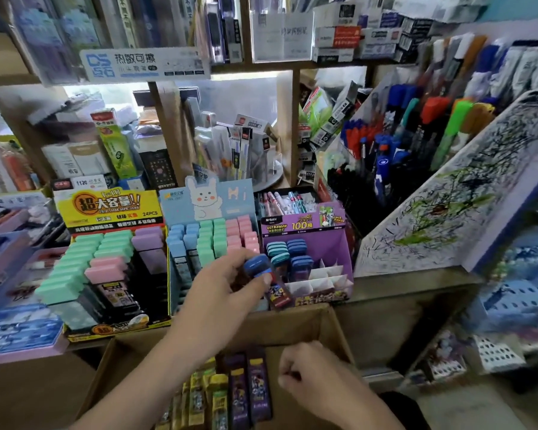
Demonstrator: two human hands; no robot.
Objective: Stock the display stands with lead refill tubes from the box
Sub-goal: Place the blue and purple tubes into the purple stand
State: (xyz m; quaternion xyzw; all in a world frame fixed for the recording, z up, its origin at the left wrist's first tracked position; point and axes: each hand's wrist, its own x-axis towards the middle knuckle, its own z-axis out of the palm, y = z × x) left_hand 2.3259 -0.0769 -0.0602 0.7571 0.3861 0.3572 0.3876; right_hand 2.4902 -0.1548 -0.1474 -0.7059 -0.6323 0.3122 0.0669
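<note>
So the left hand (227, 283) is up at the stands, its fingers (230, 265) pinched around a blue-capped refill tube (257, 268). The tube is tilted, cap toward the shelves, its dark printed end pointing down at the front lip of the purple stand (336, 243). Just past the fingertips in that stand are a few teal and blue caps (295, 257), with white card dividers (323, 276) to the right of them. That's tight, since the seated caps sit right next to the tube.

Left of the fingers is the blue bunny stand (212, 197), packed with blue, green and pink caps, and further left the yellow stand (112, 206) with green, pink and purple ones.

Below the wrist is the cardboard box (305, 321), with purple tubes (249, 389) and yellow tubes (205, 389) lying inside. The right hand (311, 370) is down in the box with its fingers curled in. I honestly can't tell if it's got anything.

Off to the right, a pen rack (385, 144) and a scribbled test pad (448, 212) crowd the desk (401, 283).
</note>
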